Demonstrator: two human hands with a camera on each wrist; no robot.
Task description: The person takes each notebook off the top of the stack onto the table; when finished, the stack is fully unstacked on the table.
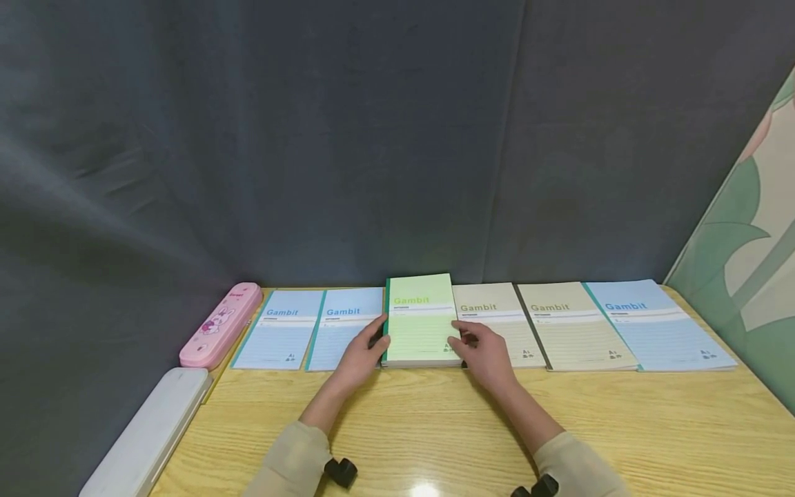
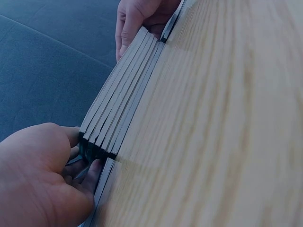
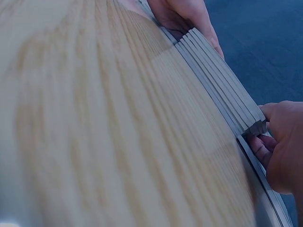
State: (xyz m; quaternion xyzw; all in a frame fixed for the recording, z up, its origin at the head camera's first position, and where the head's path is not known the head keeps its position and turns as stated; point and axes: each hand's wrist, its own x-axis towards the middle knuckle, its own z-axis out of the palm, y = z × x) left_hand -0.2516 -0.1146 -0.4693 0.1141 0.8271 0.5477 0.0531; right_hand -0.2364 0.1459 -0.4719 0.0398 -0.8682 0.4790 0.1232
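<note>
In the head view, a stack of notebooks (image 1: pixel 421 328) with a green Gambit cover on top lies at the middle of a row of notebooks. My left hand (image 1: pixel 359 355) holds the stack's green-bound spine side, thumb and fingers bent at the edge. On the opposite side, my right hand (image 1: pixel 487 353) grips the stack's right edge with bent fingers. Both wrist views show the page edges (image 2: pixel 118 94) of several notebooks piled together, slightly fanned. In the right wrist view, the right fingers (image 3: pixel 261 150) reach low at the stack's corner.
Two blue notebooks (image 1: pixel 276 335) lie left of the stack. To its right are two beige notebooks (image 1: pixel 577 328) and a blue notebook (image 1: pixel 658 331). A pink pencil case (image 1: pixel 220 328) and a white case (image 1: pixel 149 431) line the wooden table's (image 1: pixel 422 421) left edge. A dark curtain (image 1: pixel 373 138) hangs behind.
</note>
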